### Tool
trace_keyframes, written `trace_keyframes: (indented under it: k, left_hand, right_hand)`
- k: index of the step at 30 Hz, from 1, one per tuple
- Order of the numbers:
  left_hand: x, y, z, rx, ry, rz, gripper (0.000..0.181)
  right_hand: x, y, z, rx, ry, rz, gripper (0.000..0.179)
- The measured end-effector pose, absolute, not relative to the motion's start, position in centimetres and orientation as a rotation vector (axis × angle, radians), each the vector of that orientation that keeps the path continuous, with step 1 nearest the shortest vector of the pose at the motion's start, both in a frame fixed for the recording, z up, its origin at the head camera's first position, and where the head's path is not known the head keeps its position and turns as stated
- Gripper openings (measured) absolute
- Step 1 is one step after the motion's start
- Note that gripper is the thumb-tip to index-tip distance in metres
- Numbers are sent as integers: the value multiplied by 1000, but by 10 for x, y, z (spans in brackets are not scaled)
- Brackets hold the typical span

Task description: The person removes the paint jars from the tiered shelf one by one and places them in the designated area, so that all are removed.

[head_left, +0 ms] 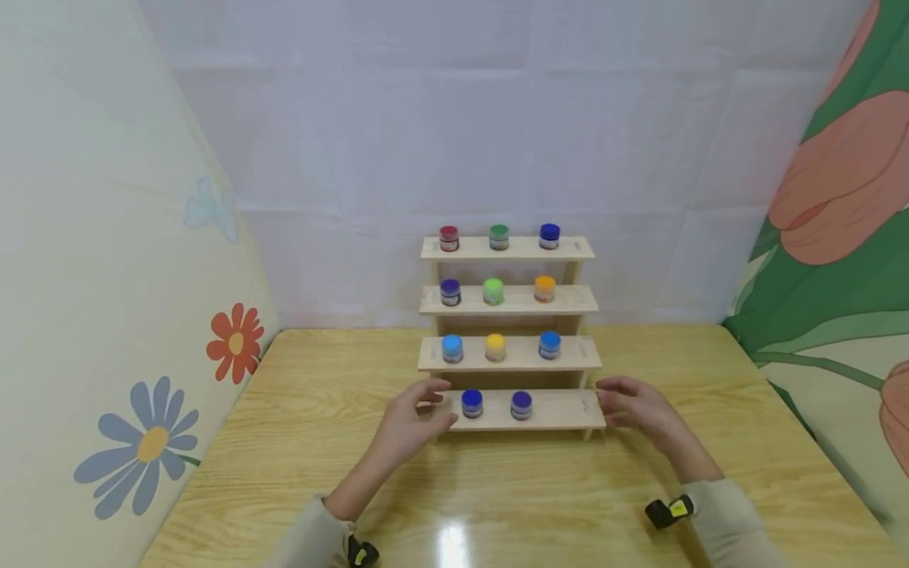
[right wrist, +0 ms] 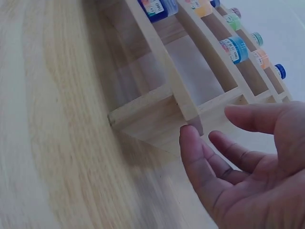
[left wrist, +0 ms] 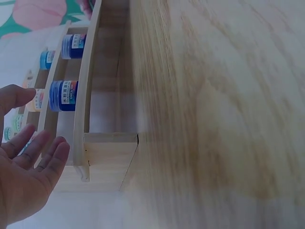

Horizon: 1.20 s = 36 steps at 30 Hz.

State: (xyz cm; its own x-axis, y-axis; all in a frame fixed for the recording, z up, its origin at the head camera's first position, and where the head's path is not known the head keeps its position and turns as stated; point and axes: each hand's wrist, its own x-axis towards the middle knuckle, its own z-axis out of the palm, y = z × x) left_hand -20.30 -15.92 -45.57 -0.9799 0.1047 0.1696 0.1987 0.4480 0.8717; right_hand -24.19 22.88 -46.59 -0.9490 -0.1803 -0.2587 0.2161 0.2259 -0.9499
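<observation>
A tiered wooden shelf (head_left: 557,409) stands on the table with small paint jars on every tier. On the lowest tier are a blue jar (head_left: 472,403) and a dark purple-blue jar (head_left: 521,405). My left hand (head_left: 419,418) is at that tier's left end, thumb and fingers spread apart and nothing between them. In the left wrist view its fingers (left wrist: 55,160) reach beside the shelf's end. At the opposite end is my right hand (head_left: 639,409), fingers loosely bent and holding nothing. In the right wrist view one fingertip (right wrist: 190,133) is at the board's corner; whether it touches I cannot tell.
Higher tiers carry light blue (head_left: 451,349), yellow (head_left: 495,348), light green (head_left: 493,292), orange (head_left: 544,289), red (head_left: 449,239) and green (head_left: 499,237) jars, among others. Behind the shelf hangs a white cloth (head_left: 483,118). Flower-painted panels (head_left: 142,315) flank the wood-grain table (head_left: 525,505).
</observation>
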Motion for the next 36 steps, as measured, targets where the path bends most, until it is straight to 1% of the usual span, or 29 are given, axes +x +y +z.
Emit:
trace_keyframes:
  k: [7, 17, 25, 36]
  left_hand:
    - [-205, -155, -459, -296, -2598, -1571, 46]
    - [-206, -148, -458, -323, -2636, -1564, 46]
    - [-209, -143, -460, -314, -2636, -1566, 43]
    - [-214, -136, -462, -308, -2680, -1570, 46]
  right_hand:
    - [-247, 233, -468, 55, 2053, -1805, 56]
    - [-252, 233, -467, 124, 1959, -1826, 47]
    - [-254, 232, -469, 71, 1967, -1782, 53]
    - [-254, 231, -473, 70, 1934, -1799, 53]
